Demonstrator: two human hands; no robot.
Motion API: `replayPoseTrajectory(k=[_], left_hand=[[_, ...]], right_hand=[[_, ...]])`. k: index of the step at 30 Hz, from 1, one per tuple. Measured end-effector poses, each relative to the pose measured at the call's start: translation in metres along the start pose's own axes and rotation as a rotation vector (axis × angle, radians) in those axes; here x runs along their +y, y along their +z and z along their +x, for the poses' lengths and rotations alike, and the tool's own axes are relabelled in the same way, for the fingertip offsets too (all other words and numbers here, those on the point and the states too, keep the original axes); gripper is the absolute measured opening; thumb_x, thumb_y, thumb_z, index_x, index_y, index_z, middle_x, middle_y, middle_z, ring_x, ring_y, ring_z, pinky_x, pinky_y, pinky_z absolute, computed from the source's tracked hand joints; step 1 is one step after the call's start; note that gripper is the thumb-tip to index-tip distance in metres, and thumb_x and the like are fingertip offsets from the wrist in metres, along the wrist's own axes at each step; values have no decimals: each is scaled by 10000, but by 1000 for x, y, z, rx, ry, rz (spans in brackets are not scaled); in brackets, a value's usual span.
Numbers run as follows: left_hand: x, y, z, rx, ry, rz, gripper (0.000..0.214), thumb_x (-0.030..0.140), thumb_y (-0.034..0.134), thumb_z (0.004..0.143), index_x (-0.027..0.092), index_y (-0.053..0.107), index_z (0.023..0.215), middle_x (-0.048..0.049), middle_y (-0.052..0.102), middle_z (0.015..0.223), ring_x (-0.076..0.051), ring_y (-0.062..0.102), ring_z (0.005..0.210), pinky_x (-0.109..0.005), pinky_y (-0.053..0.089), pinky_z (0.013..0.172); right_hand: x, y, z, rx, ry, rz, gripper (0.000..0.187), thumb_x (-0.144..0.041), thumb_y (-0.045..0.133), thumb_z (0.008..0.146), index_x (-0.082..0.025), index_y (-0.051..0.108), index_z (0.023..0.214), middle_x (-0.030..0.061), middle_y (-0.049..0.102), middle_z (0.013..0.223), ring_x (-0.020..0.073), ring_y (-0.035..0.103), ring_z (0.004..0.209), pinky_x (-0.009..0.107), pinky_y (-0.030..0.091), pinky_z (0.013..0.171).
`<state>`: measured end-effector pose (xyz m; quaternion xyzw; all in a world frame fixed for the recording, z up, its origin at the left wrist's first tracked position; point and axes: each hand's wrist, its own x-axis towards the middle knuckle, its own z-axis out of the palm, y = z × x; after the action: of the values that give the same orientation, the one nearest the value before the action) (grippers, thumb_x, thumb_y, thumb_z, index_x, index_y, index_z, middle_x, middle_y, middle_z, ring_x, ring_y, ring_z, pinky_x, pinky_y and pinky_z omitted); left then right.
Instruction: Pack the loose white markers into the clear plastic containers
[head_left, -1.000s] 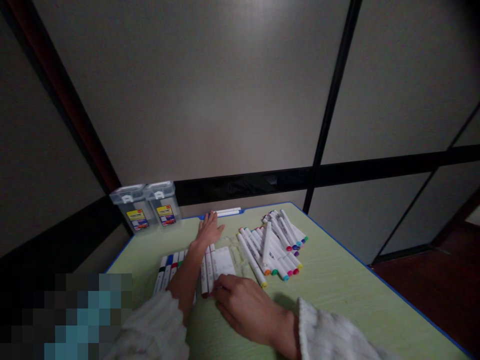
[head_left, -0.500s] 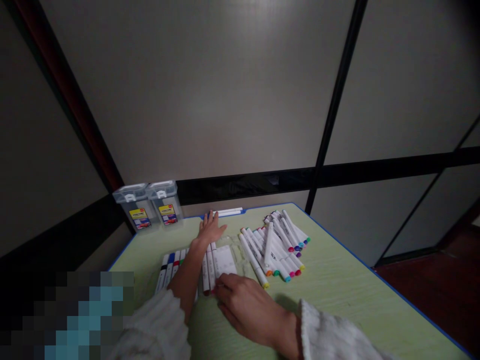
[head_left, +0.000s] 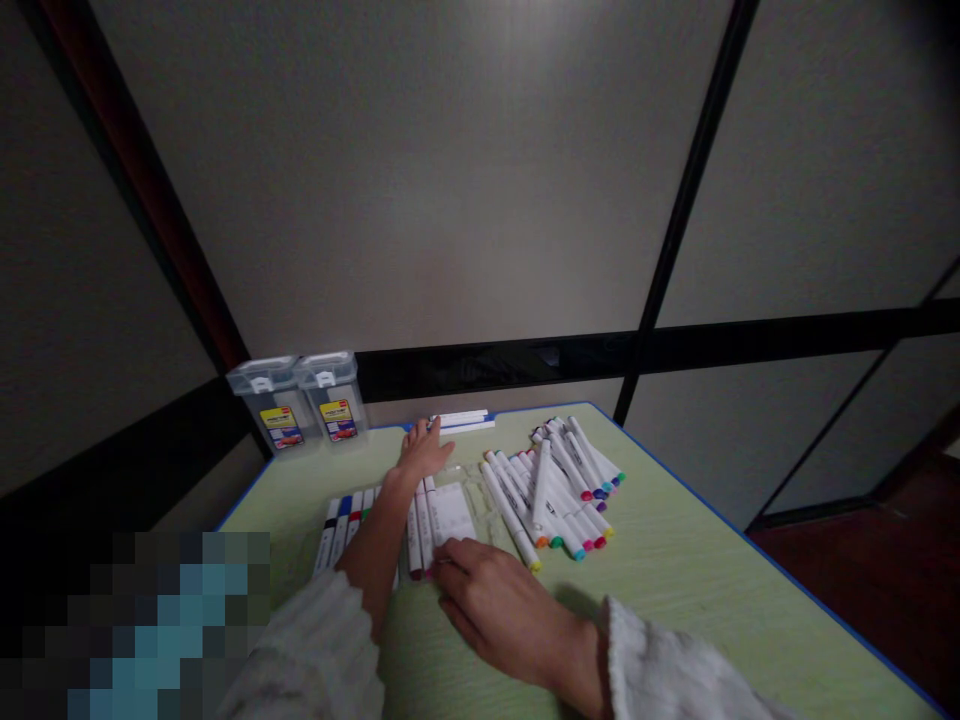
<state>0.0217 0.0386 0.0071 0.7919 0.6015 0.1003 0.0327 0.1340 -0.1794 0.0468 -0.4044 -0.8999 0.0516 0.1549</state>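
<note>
My left hand (head_left: 424, 452) lies flat and open on the green table (head_left: 675, 570), fingers stretched toward two white markers (head_left: 461, 421) at the far edge. A row of markers (head_left: 346, 518) with coloured caps lies under and beside my left forearm. My right hand (head_left: 491, 600) rests near the close end of that row, its fingertips pinched at the end of a white marker (head_left: 424, 525) beside a clear plastic sleeve (head_left: 455, 512). Whether it grips the marker is hard to see.
A loose heap of white markers (head_left: 551, 485) with coloured caps lies to the right. Two clear plastic boxes (head_left: 300, 402) with yellow labels stand at the far left corner. Grey wall panels with black frames rise behind the table.
Both hands have stayed nearly in place. The camera has tilted slightly, so everything sits a little lower and to the right in the picture.
</note>
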Motion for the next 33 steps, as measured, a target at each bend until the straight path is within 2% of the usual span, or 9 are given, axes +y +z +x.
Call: replayPoseTrajectory(k=[5,12,17,21,26,33], left_hand=[[0,-1,-1,1,31,-7,480,375,390,832,218,350,1284,-108,280,1391,-280,297,1253,-407,246,995],[2,-10,-4,46,108,-34,259,261,421,842,215,616,1005,-59,492,1224,-214,467,1122,-287,339,954],[3,-12,-8,51,105,-43,193,257,454,853,200,621,932,-57,576,1072,-185,532,1016,-290,412,879],[5,-13,-10,53,77,-50,244,293,484,850,160,531,1048,-71,542,1085,-183,544,948,-379,463,805],[6,-23,-18,73,15,-87,282,301,495,844,165,501,1091,-71,525,1103,-185,543,946,-377,472,788],[-2,-46,-41,185,-83,-308,108,166,516,788,132,617,805,-116,628,901,-240,559,939,-330,408,800]], right_hand=[[0,0,0,2,-2,5,222,-146,427,828,-154,545,1016,62,555,966,177,519,894,255,406,812],[0,1,0,7,-8,2,210,-149,432,826,-144,550,998,65,556,961,178,515,885,256,406,810],[0,2,0,11,-9,8,203,-155,442,822,-142,551,993,66,555,965,181,511,887,261,412,807],[0,1,-1,18,-15,2,200,-157,446,821,-141,551,991,66,556,966,181,509,885,258,414,798],[2,1,-1,33,-20,-1,198,-165,453,823,-150,550,995,59,556,963,176,509,882,253,410,794],[2,3,-1,41,-35,17,211,-141,458,812,-149,548,1003,56,552,946,174,505,882,255,396,806]])
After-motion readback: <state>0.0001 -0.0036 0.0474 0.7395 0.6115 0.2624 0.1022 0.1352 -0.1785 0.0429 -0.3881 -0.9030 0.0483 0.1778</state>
